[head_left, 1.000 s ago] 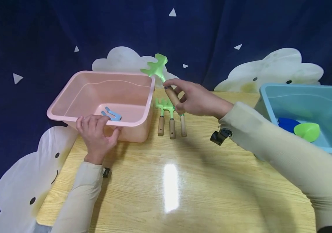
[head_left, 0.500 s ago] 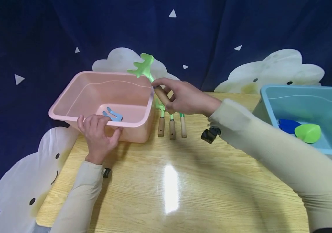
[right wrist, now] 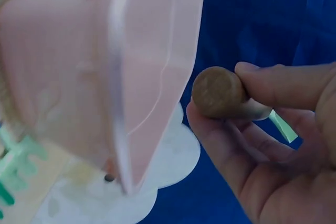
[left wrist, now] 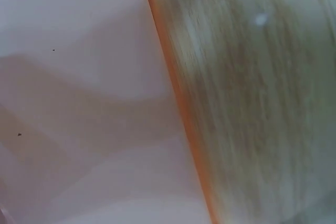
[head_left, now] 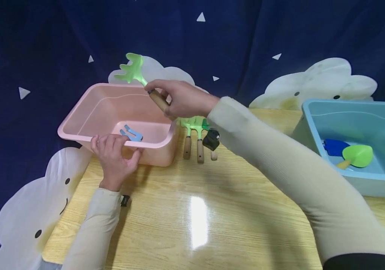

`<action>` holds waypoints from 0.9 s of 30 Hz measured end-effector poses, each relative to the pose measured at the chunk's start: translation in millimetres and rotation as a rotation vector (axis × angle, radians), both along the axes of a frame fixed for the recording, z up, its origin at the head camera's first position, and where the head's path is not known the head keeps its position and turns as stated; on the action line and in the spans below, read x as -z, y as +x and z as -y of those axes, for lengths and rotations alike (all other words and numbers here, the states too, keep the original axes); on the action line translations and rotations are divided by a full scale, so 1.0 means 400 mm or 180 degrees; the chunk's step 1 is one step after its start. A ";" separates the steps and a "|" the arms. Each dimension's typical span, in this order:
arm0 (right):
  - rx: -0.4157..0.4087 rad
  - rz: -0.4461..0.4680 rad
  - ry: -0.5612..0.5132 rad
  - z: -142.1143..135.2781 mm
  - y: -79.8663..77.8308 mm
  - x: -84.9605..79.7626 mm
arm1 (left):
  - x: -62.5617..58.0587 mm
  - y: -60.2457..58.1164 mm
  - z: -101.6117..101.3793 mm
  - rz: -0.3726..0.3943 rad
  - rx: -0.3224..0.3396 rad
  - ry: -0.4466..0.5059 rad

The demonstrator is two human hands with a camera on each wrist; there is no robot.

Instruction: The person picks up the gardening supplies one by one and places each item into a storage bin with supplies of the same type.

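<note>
My right hand (head_left: 182,98) pinches the wooden handle of a light green hand rake (head_left: 133,70), held above the right part of the pink tub (head_left: 155,154) with its tines up and to the left. In the right wrist view, the round butt of the rake's handle (right wrist: 214,94) shows between thumb and fingers. The left hand (head_left: 114,159) grips the tub's near rim, fingers over the edge and thumb outside. Inside the tub lies a light blue two-pronged piece (head_left: 135,135), partly hidden by the rim. The left wrist view shows only the tub's wall (left wrist: 105,77) and the tabletop.
Several green-headed tools with wooden handles, including a garden fork (head_left: 200,148), lie right of the pink tub, partly behind the right sleeve. At the right stands a blue tub (head_left: 381,185) holding a green shovel (head_left: 361,155) and a dark blue piece (head_left: 335,147). A curtain (head_left: 232,45) hangs behind.
My right hand has carried the green rake leftward, from beside the pink tub to above its right part. The left hand has stayed on the rim.
</note>
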State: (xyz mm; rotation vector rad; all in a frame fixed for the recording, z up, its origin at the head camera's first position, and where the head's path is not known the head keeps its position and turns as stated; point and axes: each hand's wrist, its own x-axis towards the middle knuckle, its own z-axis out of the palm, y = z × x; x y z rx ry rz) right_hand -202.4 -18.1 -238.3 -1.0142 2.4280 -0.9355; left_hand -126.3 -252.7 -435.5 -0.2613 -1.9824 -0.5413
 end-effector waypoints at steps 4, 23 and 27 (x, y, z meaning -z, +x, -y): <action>-0.0185 -0.0224 -0.0033 0.041 0.012 -0.013 | -0.003 0.002 -0.006 -0.0027 0.0008 0.0001; -0.0438 -0.0411 0.0654 0.160 -0.021 -0.011 | -0.018 0.021 -0.011 0.0098 -0.0069 0.0031; -0.0458 -0.0246 0.0718 0.158 -0.032 -0.005 | -0.022 0.017 -0.012 0.0126 -0.0046 0.0045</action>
